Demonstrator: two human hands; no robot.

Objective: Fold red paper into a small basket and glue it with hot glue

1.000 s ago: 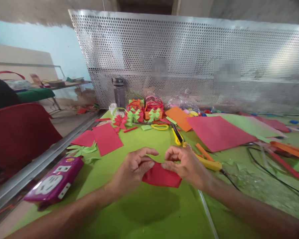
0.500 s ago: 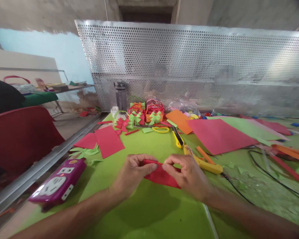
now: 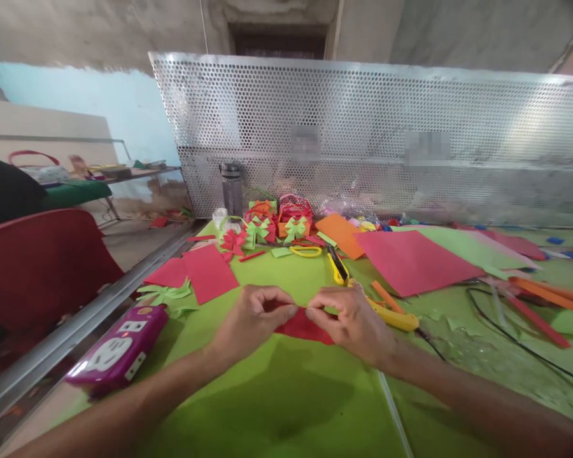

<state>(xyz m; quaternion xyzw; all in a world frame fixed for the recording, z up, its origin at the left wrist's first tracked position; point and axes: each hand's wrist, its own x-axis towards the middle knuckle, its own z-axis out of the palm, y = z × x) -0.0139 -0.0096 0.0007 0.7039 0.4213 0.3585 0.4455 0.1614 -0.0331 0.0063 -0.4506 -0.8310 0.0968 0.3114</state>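
Observation:
A small piece of red paper (image 3: 305,327) is held between both hands, low over the green tabletop (image 3: 267,407). My left hand (image 3: 255,321) pinches its upper edge between thumb and fingers from the left. From the right, my right hand (image 3: 348,324) pinches the same edge, its thumb close to the left one. Part of the paper is hidden behind the fingers. Just beyond my right hand lie a yellow glue gun (image 3: 394,316) and a yellow cutter knife (image 3: 337,264).
Red sheets (image 3: 210,273), scissors with yellow handles (image 3: 305,251) and small paper baskets with bows (image 3: 296,222) lie farther back. A purple power strip (image 3: 119,350) sits at left. A large pink-red sheet (image 3: 415,257) and a black cord (image 3: 510,337) occupy the right. A perforated metal panel (image 3: 363,114) stands behind.
Both hands have risen slightly, and their thumbs have come closer together along the red paper's edge. Less of the paper shows now. The camera view has shifted a little.

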